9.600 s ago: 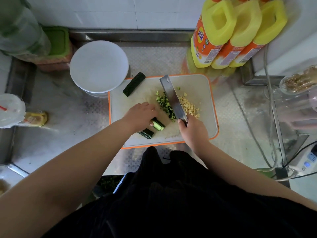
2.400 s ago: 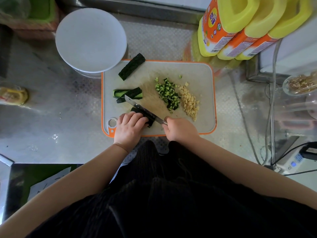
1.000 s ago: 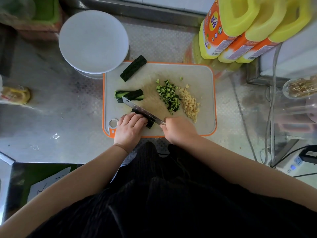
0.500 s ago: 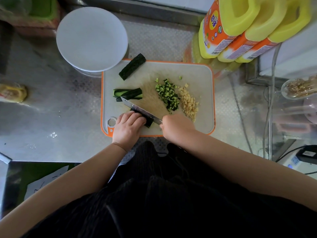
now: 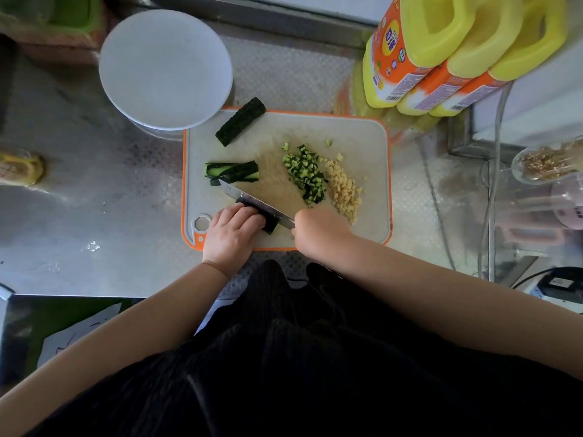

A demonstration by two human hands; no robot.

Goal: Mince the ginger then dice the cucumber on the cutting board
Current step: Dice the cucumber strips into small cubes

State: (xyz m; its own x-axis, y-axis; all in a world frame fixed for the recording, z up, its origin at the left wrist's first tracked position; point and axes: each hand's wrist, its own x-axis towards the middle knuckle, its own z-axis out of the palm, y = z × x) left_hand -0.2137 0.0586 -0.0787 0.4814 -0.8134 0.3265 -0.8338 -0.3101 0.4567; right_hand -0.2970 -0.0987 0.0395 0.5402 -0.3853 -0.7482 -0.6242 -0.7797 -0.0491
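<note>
Listing left to right across the orange-rimmed cutting board (image 5: 362, 127) on the steel surface (image 5: 79, 216): left hand (image 5: 232, 234), fingers curled and pressed down on a dark cucumber piece (image 5: 271, 223) at the near edge; knife (image 5: 255, 201) laid diagonally against it, handle hidden in the right hand (image 5: 318, 231), whose fingers appear wrapped round it; cucumber strips (image 5: 233, 173) and one uncut length (image 5: 241, 125) farther back; diced cucumber (image 5: 306, 175); minced ginger (image 5: 344, 190). Handling, as judged: cucumber firm yet wet and slick, skin likely to skid; best pinned flat side down, fingertips tucked behind the blade
</note>
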